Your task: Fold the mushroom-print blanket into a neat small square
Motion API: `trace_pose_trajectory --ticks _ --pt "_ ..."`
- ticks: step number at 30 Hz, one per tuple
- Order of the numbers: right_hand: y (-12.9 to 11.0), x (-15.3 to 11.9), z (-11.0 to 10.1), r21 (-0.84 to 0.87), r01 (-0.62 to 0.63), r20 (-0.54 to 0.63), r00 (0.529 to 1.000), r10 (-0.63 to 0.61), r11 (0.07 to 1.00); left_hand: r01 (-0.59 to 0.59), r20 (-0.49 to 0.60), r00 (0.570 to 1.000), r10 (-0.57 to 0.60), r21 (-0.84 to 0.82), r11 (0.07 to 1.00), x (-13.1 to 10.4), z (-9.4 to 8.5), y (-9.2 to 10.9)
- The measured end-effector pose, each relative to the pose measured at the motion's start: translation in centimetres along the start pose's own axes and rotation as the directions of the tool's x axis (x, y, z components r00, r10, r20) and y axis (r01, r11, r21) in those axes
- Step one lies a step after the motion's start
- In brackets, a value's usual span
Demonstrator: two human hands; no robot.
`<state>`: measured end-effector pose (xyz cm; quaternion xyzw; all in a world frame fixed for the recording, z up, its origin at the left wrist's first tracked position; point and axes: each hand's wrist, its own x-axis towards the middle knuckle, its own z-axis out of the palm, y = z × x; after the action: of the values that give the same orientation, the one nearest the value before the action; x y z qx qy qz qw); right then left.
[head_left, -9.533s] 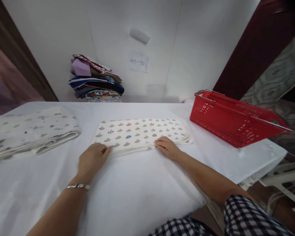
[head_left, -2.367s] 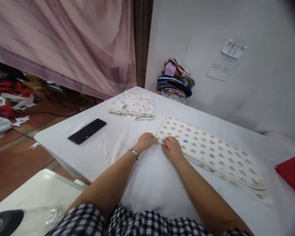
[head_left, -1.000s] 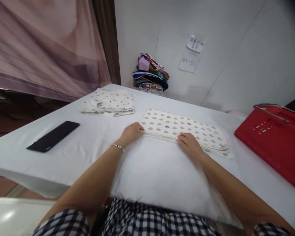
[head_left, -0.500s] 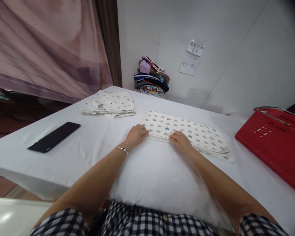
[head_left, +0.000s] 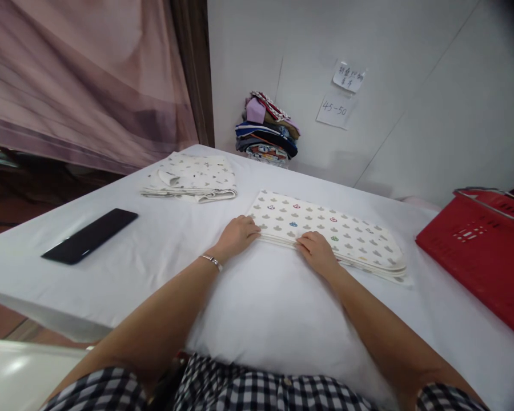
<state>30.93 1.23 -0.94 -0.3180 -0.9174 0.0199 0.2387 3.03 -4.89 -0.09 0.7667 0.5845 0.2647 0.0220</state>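
Observation:
A long folded cloth (head_left: 321, 225), white with grey cloud-like prints and a few coloured ones, lies in layers on the white-covered table (head_left: 175, 240). At its near left corner, my left hand (head_left: 236, 235) pinches the edge, fingers closed. Further right along the same near edge, my right hand (head_left: 317, 250) grips the layers between thumb and fingers. The fingertips partly hide the cloth's edge. Back left of my hands rests a second folded cloth (head_left: 192, 174), white with small dark prints; neither hand touches it.
A black phone-like slab (head_left: 89, 235) lies at the table's left. The red plastic basket (head_left: 484, 245) with a metal handle stands at the right. Behind the table rises a stack of folded fabrics (head_left: 268, 131) by the wall. A pink curtain (head_left: 85, 80) hangs back left.
The view has shifted slightly. Both hands keep their places on the near edge of the folded cloth, which looks the same.

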Motion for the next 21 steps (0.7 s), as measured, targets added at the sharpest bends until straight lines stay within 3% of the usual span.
trace_pose_trajectory --ticks 10,21 --pt "-0.07 0.11 0.23 0.129 -0.101 -0.03 0.994 0.106 0.986 0.01 -0.005 1.0 -0.01 0.002 1.0 0.06 0.42 -0.49" --pt "-0.55 0.37 0.13 0.111 -0.123 -0.027 0.992 0.126 0.986 0.056 -0.011 0.998 -0.057 -0.04 0.998 0.22 0.39 0.06"
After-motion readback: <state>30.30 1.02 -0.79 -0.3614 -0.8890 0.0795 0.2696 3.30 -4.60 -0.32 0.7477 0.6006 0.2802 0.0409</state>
